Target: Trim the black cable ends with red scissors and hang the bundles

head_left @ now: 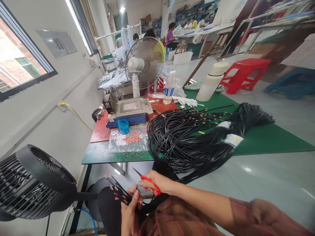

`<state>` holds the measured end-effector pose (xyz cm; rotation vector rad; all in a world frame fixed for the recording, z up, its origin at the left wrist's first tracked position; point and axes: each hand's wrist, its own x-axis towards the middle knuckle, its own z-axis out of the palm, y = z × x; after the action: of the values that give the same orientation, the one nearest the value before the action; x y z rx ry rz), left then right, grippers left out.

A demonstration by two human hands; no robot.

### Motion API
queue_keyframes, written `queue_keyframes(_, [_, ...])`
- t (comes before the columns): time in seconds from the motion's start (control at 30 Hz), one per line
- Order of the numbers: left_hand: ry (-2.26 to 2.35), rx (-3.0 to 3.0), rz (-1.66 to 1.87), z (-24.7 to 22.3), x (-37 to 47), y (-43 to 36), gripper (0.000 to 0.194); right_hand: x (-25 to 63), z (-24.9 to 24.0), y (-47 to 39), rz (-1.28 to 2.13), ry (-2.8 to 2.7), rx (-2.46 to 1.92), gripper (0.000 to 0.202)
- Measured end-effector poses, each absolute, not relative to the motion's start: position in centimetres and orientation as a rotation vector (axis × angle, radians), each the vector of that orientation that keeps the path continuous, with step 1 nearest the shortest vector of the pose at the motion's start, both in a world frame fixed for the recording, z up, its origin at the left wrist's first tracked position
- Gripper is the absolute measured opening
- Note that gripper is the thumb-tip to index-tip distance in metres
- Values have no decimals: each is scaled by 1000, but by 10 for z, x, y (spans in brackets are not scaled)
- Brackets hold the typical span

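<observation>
Above my lap, my left hand (133,201) is closed round several black cables (119,190) whose stripped ends, with small red and pale wires, point up and left. My right hand (154,182) grips red-handled scissors (150,183), their dark pointed blades aimed up and left, close beside my left fingertips. A large bundle of black cables (172,137) lies on the green table (265,141), bound with white wraps at its right part. Small red and yellow clippings (133,137) are scattered on a clear plastic bag (113,146) at the table's near left.
On the table stand a blue cup (123,127), a metal-topped device (130,109), a water bottle (169,88) and a pale flask (212,82). A fan (145,64) stands behind; a black fan (46,173) is at left. People sit far back near a red stool (246,73).
</observation>
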<state>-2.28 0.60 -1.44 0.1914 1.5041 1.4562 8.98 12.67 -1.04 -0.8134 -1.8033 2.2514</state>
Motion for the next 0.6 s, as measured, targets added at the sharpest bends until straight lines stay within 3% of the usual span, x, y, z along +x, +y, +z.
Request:
queue_keyframes(0.2, [1462,343,1442,-12,-20,4,19,72,-11,120,2489,-1519,-833,46])
queue_keyframes(0.37, [1477,255,1448,-10,-17,5,18,76,-19,114,2444,-1489,-751,44])
queue_keyframes(0.6, [1399,334,1441,-12,-16,0,18,75,-23,114,2755,-1247,-826,41])
